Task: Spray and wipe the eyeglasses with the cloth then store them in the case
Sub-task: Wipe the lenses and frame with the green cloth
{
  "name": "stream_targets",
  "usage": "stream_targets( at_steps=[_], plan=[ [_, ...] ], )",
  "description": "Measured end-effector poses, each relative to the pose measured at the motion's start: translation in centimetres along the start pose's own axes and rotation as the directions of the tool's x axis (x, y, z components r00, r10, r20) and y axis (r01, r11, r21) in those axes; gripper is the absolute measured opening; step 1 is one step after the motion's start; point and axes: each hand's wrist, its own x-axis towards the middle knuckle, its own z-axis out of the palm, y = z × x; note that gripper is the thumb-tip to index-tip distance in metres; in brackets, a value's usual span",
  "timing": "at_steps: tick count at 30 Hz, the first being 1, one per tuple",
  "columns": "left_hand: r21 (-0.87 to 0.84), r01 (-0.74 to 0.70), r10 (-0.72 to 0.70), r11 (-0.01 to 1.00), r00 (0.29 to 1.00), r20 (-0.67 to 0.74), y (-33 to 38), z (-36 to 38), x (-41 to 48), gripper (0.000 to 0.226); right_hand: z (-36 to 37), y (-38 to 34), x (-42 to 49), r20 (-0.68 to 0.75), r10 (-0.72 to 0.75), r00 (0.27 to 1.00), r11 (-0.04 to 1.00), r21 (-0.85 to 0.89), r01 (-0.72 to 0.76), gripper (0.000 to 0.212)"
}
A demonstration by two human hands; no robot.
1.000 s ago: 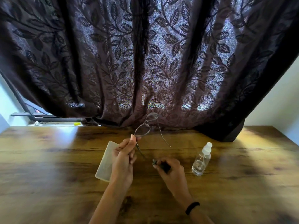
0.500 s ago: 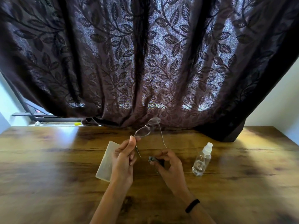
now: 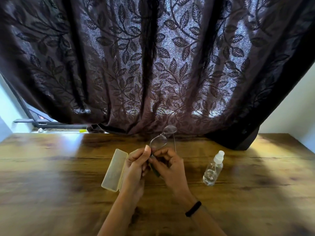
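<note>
Thin-framed clear eyeglasses (image 3: 158,141) are held up above the wooden table (image 3: 51,167), lenses pointing away toward the curtain. My left hand (image 3: 136,166) pinches them at the near end of the frame. My right hand (image 3: 168,166) is pressed against the left one just below the near lens and grips a small dark cloth (image 3: 156,172), most of which is hidden between the hands. A pale yellow glasses case (image 3: 114,170) lies on the table just left of my left hand, its right part covered by that hand. A clear spray bottle (image 3: 213,169) with a white cap stands to the right.
A dark leaf-patterned curtain (image 3: 153,65) hangs down to the table's far edge right behind the glasses. A window sill shows at the far left. A white wall stands at the right.
My right hand has lifted the cloth off the table and moved left and up to meet my left hand at the glasses. The glasses stayed raised in the left hand.
</note>
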Motion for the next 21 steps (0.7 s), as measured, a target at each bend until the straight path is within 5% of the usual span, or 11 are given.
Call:
stream_targets(
  at_steps=[21],
  plan=[
    [-0.065, 0.066, -0.070, 0.996, 0.996, -0.059, 0.0, -0.7, 0.3, 0.029, -5.4, 3.9, -2.9, 0.025, 0.158, 0.987, 0.867, -0.482, -0.127, 0.027]
  ],
)
